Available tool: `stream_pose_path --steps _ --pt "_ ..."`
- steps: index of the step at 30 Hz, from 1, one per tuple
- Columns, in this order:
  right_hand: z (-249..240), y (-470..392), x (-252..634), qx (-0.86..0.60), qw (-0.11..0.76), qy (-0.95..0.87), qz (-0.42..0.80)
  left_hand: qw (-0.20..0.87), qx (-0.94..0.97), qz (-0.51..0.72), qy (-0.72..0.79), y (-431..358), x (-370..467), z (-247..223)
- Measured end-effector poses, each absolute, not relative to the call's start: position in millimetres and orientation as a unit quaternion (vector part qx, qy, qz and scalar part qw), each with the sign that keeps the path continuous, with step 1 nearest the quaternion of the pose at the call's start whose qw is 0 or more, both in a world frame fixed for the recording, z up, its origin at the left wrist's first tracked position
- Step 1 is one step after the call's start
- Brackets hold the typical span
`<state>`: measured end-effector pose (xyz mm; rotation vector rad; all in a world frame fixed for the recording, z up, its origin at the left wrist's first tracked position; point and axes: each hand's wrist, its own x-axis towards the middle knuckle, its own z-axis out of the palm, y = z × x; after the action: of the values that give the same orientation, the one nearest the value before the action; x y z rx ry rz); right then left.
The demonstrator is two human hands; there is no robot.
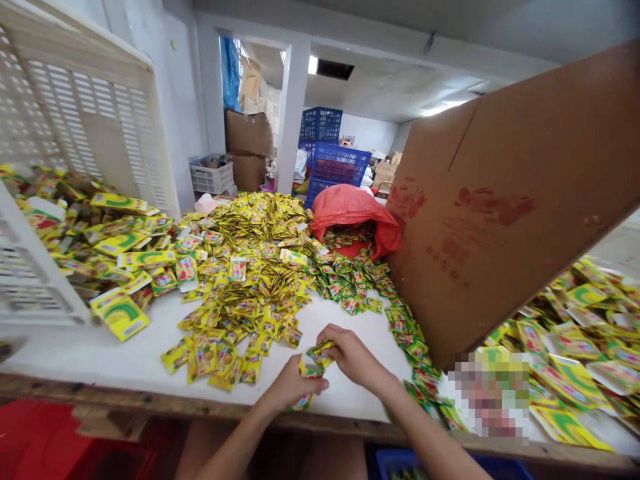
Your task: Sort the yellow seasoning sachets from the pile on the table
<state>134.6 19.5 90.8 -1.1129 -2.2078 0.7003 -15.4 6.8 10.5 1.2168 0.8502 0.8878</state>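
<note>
On the white-topped table [125, 360], a slanted brown cardboard box [480, 200] is set at the right and a white slatted plastic crate [107, 147] at the left. Between them, a heap of small yellow sachets [260, 293] is spread beside a red bag [345, 203]. Near the front edge, by the left hand [293, 383], a small yellow-and-green paper carton [310, 368] is gripped; by the right hand [350, 353], a green-and-yellow packet [324, 348] is pinched at the carton. Whether it is inserted cannot be told.
</note>
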Motion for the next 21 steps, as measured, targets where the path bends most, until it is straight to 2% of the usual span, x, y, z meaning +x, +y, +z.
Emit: stream_pose_path --steps 5,7,13,21 --pt "92.8 17.8 120.6 -0.363 0.166 -0.904 0.155 0.651 0.558 0.379 0.349 7.6 -15.5 13.2" --pt "93.2 15.9 115.7 -0.350 0.148 -0.915 0.137 0.662 0.543 0.392 0.337 8.1 -16.1 12.8" --pt "81.5 16.0 117.6 -0.431 0.262 -0.846 0.175 0.694 0.488 0.418 0.325 9.9 -22.8 2.4" --pt "62.1 7.5 120.6 -0.484 0.283 -0.821 0.110 0.692 0.493 0.431 0.304 13.8 -22.2 -11.7"
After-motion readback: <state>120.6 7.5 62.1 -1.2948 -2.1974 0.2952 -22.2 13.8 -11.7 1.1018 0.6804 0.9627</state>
